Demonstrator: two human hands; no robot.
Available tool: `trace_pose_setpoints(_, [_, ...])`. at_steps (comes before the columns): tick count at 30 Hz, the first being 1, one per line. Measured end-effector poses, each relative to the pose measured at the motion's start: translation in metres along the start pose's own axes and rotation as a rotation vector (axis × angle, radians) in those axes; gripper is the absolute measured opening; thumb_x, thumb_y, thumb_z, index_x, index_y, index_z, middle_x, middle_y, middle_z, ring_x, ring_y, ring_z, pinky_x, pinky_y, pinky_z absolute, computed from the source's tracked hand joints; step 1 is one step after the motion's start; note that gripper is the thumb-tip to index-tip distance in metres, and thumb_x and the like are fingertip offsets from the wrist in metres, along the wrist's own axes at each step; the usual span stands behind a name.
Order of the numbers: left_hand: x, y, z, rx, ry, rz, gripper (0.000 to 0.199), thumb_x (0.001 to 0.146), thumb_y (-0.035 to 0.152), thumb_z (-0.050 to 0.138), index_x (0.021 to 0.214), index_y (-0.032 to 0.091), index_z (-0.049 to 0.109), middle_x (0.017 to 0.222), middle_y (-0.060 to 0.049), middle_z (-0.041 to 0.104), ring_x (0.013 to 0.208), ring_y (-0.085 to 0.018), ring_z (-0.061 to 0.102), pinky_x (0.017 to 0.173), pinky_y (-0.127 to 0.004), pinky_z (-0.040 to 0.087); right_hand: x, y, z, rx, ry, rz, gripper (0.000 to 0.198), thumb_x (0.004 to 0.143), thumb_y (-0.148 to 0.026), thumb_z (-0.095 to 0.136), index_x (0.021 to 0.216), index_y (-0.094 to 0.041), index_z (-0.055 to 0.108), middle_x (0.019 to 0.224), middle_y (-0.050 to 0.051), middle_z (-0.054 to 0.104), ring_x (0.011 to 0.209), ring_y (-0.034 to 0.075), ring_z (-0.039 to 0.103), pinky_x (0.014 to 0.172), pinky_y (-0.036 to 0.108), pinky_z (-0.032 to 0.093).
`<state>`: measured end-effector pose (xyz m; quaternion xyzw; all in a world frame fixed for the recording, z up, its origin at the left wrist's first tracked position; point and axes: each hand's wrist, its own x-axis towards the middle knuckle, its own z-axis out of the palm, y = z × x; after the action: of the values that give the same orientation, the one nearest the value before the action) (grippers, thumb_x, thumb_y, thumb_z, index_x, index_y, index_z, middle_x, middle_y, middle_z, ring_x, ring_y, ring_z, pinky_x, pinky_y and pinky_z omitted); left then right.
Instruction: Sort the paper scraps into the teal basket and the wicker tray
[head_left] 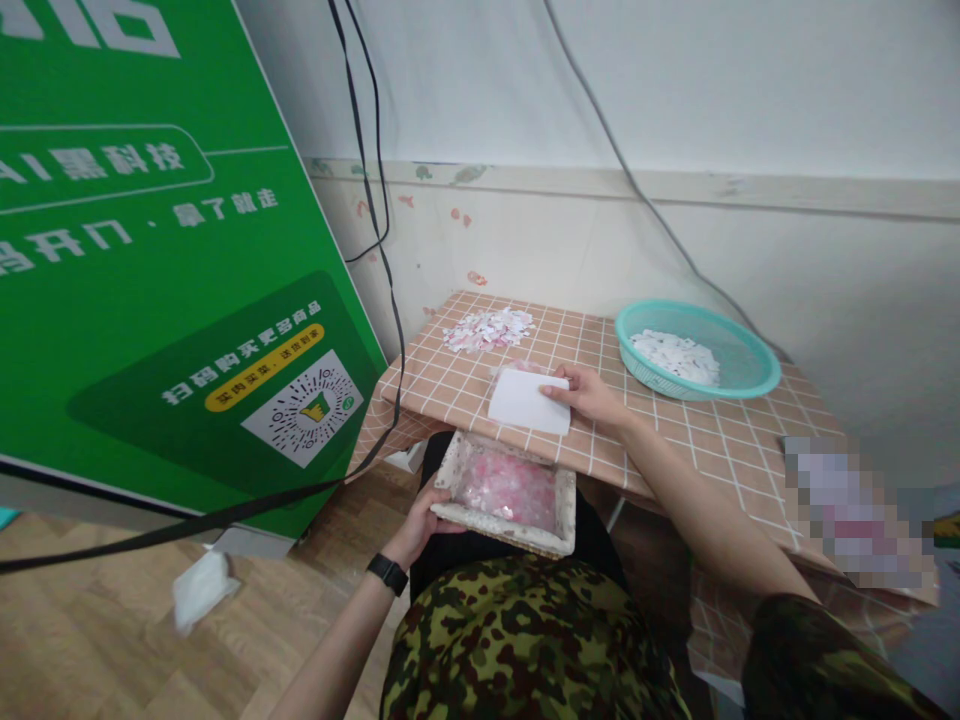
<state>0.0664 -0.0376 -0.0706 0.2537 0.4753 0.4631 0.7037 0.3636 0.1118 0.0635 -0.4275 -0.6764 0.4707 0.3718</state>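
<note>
My left hand [421, 522] grips the left edge of a cloth-lined basket [568, 515], held on my lap at the table's front edge. Inside lie pink and clear plastic-looking packets [506, 484], too jumbled to tell apart. Between the thumb and fingers of my right hand [592, 396] is a white card [528, 402], held flat over the table near its front edge. Just behind the card, a few pinkish clear pieces [517, 368] show, partly covered by it.
On the checked tablecloth [592, 345] lies a pile of small white and pink pieces [489, 329]. A turquoise plastic basket [750, 372] at the right holds white pieces [675, 356]. A black cable [395, 320] hangs beside the green cabinet [187, 330]. White plastic [202, 588] lies on the floor.
</note>
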Motion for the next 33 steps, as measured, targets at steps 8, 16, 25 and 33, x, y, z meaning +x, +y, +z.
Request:
trace_pose_setpoints(8, [-0.002,0.003,0.003,-0.021,0.017,-0.011,0.045,0.073,0.028,0.058,0.116,0.015,0.054,0.088,-0.010,0.070,0.076,-0.026,0.067,0.064,-0.043,0.055,0.002,-0.004,-0.018,-0.030,0.153,-0.021,0.042,0.070,-0.056,0.060,0.087,-0.018,0.057,0.076,0.004,0.063,0.063,0.016,0.055,0.051,0.026,0.042])
trace_pose_setpoints(16, [-0.003,0.004,0.004,-0.003,0.001,0.015,0.045,0.073,0.029,0.057,0.117,0.017,0.053,0.087,-0.007,0.069,0.076,-0.025,0.066,0.062,-0.040,0.055,0.013,0.007,-0.025,-0.418,0.439,-0.192,0.044,0.077,-0.056,0.053,0.098,-0.019,0.063,0.086,0.008,0.065,0.071,0.021,0.057,0.059,0.032,0.044])
trace_pose_setpoints(25, [-0.002,0.002,0.002,-0.016,0.007,0.003,0.040,0.073,0.029,0.058,0.110,0.015,0.056,0.083,-0.008,0.069,0.078,-0.026,0.066,0.062,-0.040,0.056,0.013,0.007,-0.024,-0.446,0.433,-0.192,0.044,0.077,-0.055,0.052,0.099,-0.020,0.064,0.088,0.008,0.067,0.072,0.022,0.058,0.064,0.035,0.045])
trace_pose_setpoints(33, [0.000,-0.001,0.000,-0.002,0.006,0.018,0.040,0.075,0.029,0.056,0.113,0.016,0.055,0.088,-0.008,0.069,0.077,-0.025,0.066,0.063,-0.042,0.056,0.014,0.006,-0.026,-0.418,0.404,-0.197,0.041,0.077,-0.055,0.053,0.097,-0.021,0.065,0.089,0.007,0.066,0.075,0.022,0.058,0.066,0.035,0.046])
